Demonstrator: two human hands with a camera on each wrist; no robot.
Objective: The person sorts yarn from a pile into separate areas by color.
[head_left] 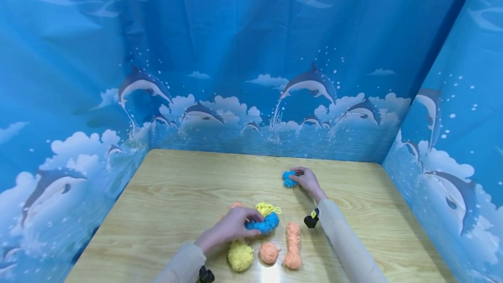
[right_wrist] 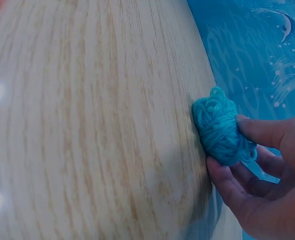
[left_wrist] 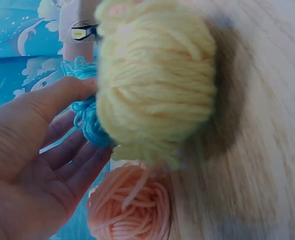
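My left hand (head_left: 235, 224) grips one end of a blue yarn skein (head_left: 270, 223) among the other yarn near the middle front of the table. In the left wrist view, thumb and fingers stand on either side of this blue skein (left_wrist: 90, 120), partly hidden by a yellow yarn ball (left_wrist: 157, 80). Farther back, toward the right, my right hand (head_left: 309, 181) pinches a small blue yarn bundle (head_left: 289, 179). The right wrist view shows thumb and fingertips against that bundle (right_wrist: 221, 127), which sits at the tabletop.
Close around the left hand lie a yellow ball (head_left: 240, 256), a round peach ball (head_left: 269, 253), a long peach skein (head_left: 292, 246) and a yellow skein (head_left: 268, 208). Another peach piece (head_left: 236, 205) shows behind that hand. Dolphin-printed blue curtains (head_left: 243, 77) border the wooden table (head_left: 177, 187).
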